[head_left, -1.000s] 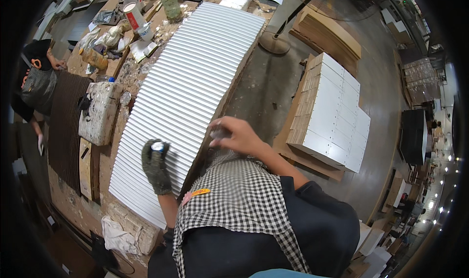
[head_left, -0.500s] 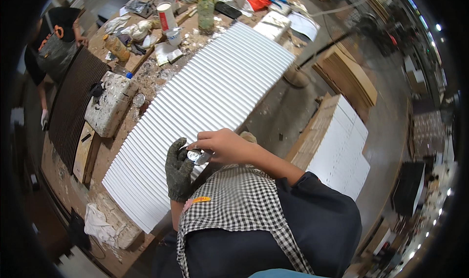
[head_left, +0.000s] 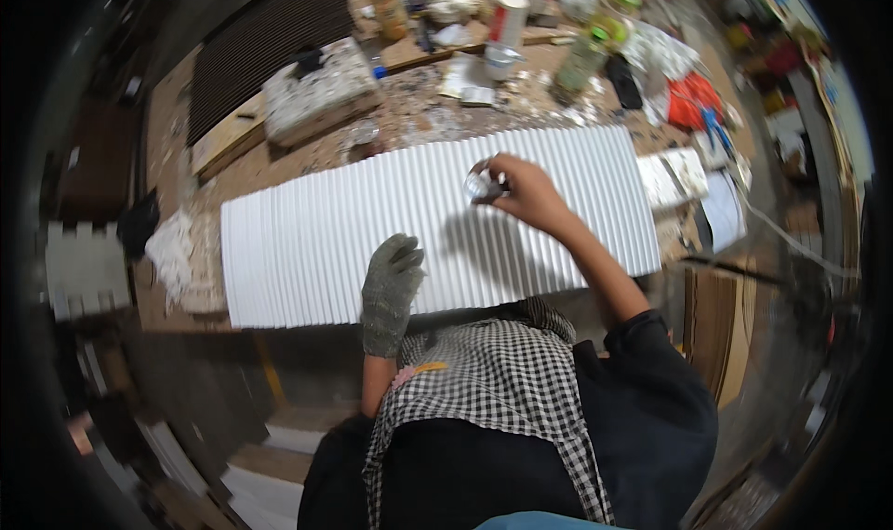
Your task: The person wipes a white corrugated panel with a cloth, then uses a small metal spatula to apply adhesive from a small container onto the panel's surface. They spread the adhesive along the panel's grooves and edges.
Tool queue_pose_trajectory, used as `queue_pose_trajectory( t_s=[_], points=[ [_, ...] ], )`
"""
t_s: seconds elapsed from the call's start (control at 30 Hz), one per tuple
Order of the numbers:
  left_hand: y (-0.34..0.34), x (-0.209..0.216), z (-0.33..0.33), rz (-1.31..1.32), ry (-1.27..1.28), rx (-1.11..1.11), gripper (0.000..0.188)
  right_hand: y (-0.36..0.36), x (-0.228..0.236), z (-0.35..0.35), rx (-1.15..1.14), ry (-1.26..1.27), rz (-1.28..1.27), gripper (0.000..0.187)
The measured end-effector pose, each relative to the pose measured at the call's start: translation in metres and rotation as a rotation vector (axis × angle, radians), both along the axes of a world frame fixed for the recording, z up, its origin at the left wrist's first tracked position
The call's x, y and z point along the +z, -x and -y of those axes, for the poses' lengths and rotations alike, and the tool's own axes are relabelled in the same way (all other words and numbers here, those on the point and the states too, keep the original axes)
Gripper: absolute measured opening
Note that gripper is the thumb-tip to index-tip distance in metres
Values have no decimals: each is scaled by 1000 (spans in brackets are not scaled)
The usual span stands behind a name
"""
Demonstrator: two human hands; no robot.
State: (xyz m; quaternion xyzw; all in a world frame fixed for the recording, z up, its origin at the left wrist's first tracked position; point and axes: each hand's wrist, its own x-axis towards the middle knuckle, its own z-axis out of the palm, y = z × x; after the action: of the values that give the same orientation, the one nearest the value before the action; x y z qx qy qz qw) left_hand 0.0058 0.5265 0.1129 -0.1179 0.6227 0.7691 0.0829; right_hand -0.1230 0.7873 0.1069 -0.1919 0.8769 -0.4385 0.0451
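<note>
A white ribbed panel [head_left: 307, 241] lies lengthwise across the table in front of me. My right hand [head_left: 530, 193] is bare and raised over the panel's right half, casting a shadow on it. Its fingers grip a small round shiny container [head_left: 478, 187] by the side; what is inside is too small to make out. At the panel's near edge is my left hand [head_left: 391, 288] in a dark grey-green glove, fingers loosely extended and nothing seen in them.
Beyond the panel stand a paint-spattered white block [head_left: 321, 97], a red-and-white can [head_left: 509, 18], a green-capped bottle [head_left: 582, 65] and a black phone-like object [head_left: 623, 80]. A dark ribbed panel [head_left: 270, 46] lies at the far left. Blue-handled tool [head_left: 716, 132] and orange bag [head_left: 690, 99] sit at right.
My hands have separated. The right hand has carried the round container away to the right and over the panel, while the gloved left hand stays near my apron. The view has turned.
</note>
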Motion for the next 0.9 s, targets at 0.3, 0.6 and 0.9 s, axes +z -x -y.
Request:
queue_pose_trajectory(
  t_s=[0.3, 0.6, 0.9],
  points=[
    [-119, -27, 81, 26, 602, 715, 32, 199, -59, 175, 83, -110, -83, 43],
    [-128, -7, 140, 75, 809, 761, 24, 316, -117, 352, 13, -336, -200, 41],
    [-137, -43, 193, 165, 657, 1025, 43, 236, -87, 285, -1, -653, -150, 54]
  ],
)
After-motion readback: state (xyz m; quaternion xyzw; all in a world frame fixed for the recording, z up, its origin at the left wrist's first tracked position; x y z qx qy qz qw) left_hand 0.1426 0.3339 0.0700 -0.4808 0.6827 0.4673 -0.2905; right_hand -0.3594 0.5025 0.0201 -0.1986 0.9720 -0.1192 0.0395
